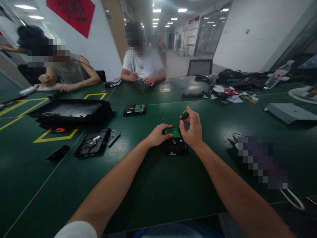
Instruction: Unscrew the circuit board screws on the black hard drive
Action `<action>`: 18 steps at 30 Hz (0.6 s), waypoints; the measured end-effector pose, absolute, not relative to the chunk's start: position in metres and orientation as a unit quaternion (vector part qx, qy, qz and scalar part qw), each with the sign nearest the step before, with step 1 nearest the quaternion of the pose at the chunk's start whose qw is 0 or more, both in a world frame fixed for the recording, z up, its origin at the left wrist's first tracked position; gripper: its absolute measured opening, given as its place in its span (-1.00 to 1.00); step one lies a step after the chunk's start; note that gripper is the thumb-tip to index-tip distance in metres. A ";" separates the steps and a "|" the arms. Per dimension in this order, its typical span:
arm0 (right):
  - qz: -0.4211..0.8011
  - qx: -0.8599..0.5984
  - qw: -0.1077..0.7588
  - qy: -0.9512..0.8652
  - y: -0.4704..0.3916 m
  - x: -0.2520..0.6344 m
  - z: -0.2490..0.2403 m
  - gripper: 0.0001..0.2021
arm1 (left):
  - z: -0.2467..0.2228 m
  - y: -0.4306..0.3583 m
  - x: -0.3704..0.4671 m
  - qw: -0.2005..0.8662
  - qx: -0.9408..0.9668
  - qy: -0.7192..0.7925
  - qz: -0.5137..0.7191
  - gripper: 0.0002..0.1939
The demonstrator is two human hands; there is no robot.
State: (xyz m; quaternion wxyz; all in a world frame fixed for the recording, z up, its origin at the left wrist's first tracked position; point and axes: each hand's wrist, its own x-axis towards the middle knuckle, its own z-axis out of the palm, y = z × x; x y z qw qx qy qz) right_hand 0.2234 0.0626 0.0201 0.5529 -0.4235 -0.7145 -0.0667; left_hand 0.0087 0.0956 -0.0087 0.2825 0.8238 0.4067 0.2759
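A black hard drive [175,148] lies on the green table in front of me, its green circuit board [173,132] facing up at the far end. My left hand [158,136] grips the drive from the left, with thumb and fingers curled about the board's edge. In my right hand [194,130], a screwdriver [184,115] with a yellow-and-black handle is pinched between thumb and fingers. It leans over the board's far right corner; its tip is too small to place exactly. A few tiny light specks [164,119] lie just beyond the drive.
Another hard drive [134,109] sits farther off. To the left are a black tray [71,110], an opened black casing [91,143] and a loose circuit board [114,137]. A grey metal box [291,112] and cluttered cables [235,79] are at right. Two people sit across the table.
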 end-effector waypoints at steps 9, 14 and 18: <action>-0.068 -0.438 0.563 -0.698 0.063 0.224 0.019 -0.36 | -0.010 0.096 0.008 0.279 0.826 0.408 0.271 -0.47; -0.068 -0.429 0.551 -0.713 0.063 0.224 0.019 -0.37 | -0.010 0.096 0.008 0.279 0.827 0.404 0.274 -0.47; -0.064 -0.430 0.550 -0.713 0.063 0.224 0.017 -0.37 | -0.008 0.095 0.009 0.280 0.826 0.404 0.275 -0.47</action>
